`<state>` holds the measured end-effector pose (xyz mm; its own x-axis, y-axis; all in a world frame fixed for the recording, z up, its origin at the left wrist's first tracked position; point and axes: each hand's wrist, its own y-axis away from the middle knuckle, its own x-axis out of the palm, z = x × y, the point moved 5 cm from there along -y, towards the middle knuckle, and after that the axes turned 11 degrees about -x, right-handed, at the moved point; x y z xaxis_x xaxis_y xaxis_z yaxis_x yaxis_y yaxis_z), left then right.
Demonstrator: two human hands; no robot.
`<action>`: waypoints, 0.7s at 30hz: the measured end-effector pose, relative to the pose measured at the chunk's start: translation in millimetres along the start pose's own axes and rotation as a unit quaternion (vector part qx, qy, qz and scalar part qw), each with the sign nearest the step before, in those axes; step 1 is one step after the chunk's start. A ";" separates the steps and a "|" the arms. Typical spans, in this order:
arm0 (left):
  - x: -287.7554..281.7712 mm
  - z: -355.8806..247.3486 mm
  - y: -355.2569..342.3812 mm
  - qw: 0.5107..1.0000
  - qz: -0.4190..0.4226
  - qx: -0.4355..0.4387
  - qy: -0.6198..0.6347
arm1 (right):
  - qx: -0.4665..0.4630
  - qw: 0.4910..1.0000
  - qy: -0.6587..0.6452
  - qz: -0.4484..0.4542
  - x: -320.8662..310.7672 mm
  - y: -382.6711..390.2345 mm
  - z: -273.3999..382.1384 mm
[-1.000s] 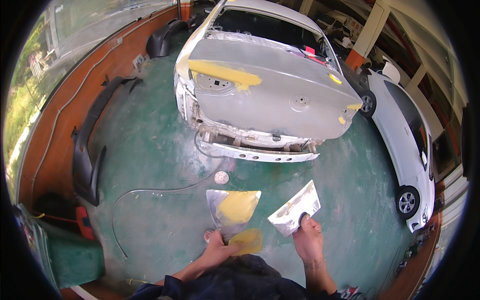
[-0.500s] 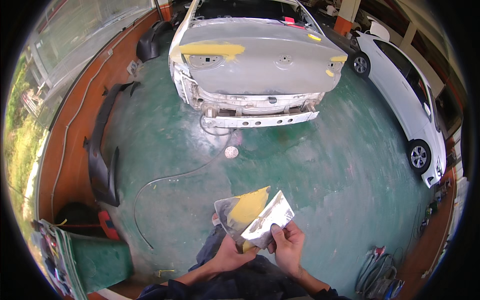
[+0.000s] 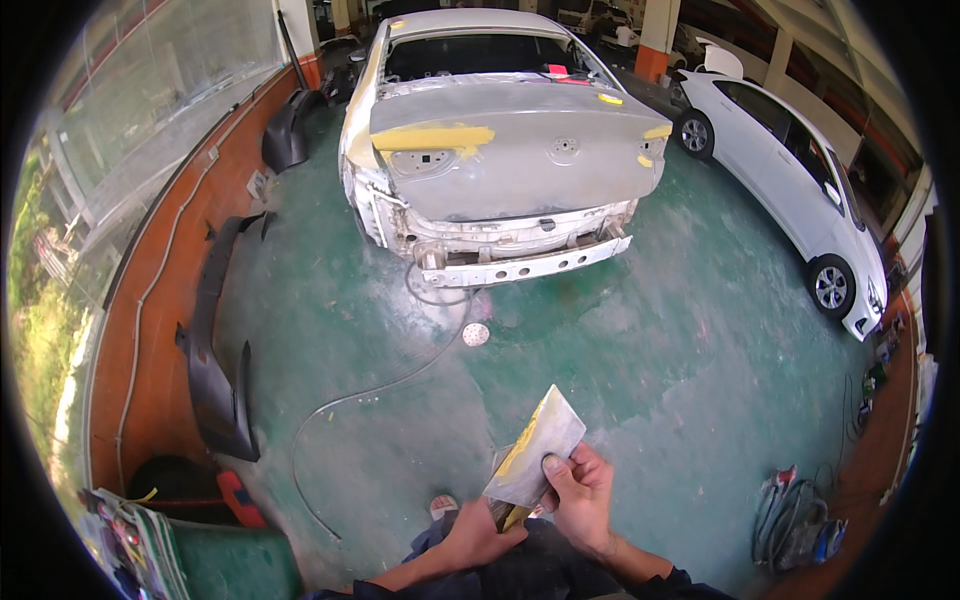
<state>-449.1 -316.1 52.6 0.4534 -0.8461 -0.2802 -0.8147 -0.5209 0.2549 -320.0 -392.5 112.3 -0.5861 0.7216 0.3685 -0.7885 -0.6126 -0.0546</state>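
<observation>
Low in the middle, my right hand [image 3: 582, 495] pinches a flat, light grey putty spreader [image 3: 548, 446] between thumb and fingers. Yellow putty lies along the spreader's left edge. My left hand [image 3: 478, 535] is closed round a second plate, a dark putty board [image 3: 502, 513], mostly hidden behind the spreader. The two plates overlap; whether they touch, I cannot tell. Ahead, beyond both hands, stands a car with a grey-primed trunk lid [image 3: 510, 185]. A yellow putty patch [image 3: 430, 138] covers its upper left corner, with smaller yellow spots at the right.
A round perforated pad [image 3: 476, 334] and a thin hose [image 3: 385, 385] lie on the green floor. Dark bumpers [image 3: 215, 380] rest along the left wall. A green bin [image 3: 240, 560] stands lower left, coiled hoses [image 3: 785, 530] lower right. A white car [image 3: 770, 145] is parked at right.
The spreader has turned, and yellow putty now shows along its edge. The board, earlier showing its putty-covered face, has tipped behind the spreader. My view has lifted, showing more of the car.
</observation>
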 end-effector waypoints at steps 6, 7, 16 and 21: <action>-43.8 20.3 3.6 0.979 -0.018 0.013 0.203 | -0.077 0.994 -0.005 -0.074 41.1 21.2 -17.0; -51.3 21.9 4.4 0.979 -0.018 0.015 0.202 | -0.044 0.996 -0.007 -0.071 42.2 24.0 -23.5; -76.7 34.2 19.7 0.992 0.025 0.113 -0.050 | -0.022 0.991 -0.071 -0.113 54.5 47.7 -65.8; -84.3 35.3 25.4 0.991 0.118 0.015 -0.064 | -0.066 0.988 -0.080 -0.111 75.5 54.2 -49.6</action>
<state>-520.8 -254.1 50.0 0.2009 -0.9219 -0.3312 -0.9038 -0.3049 0.3002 -416.3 -355.2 91.2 -0.3679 0.7664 0.5266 -0.9178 -0.3903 -0.0731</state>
